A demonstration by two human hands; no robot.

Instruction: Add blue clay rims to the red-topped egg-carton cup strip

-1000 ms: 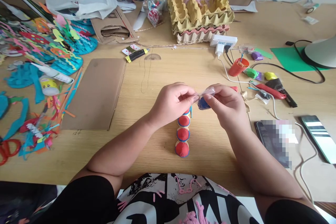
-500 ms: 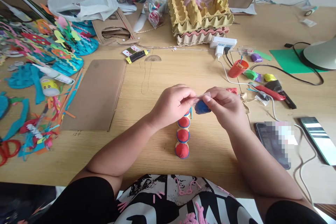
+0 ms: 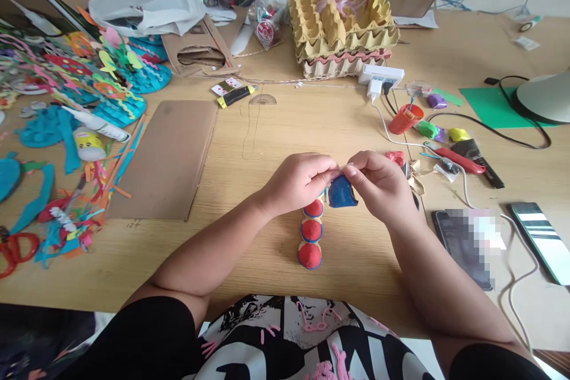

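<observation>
Between my hands hangs a small packet of blue modelling clay (image 3: pixel 342 192) in a clear wrapper. My left hand (image 3: pixel 307 181) pinches its upper edge from one side, thumb against fingers. My right hand (image 3: pixel 382 187) pinches the same edge close beside it, and the fingertips nearly meet. Under and in front of my left hand a row of red domes with blue rims (image 3: pixel 310 230) lies on the table, joined end to end. My left hand hides the far end of this row.
To the right are an orange cup (image 3: pixel 405 119), a green clay packet (image 3: pixel 428 129), a phone (image 3: pixel 461 252) and a white cable. Stacked egg trays (image 3: pixel 338 24) stand at the back. A cardboard sheet (image 3: pixel 162 160), paper scraps and red-handled scissors (image 3: pixel 16 252) lie left.
The blue clay packet has turned to hang lower, and more of its flat face shows. Both hands keep pinching its top edge. The view has shifted slightly.
</observation>
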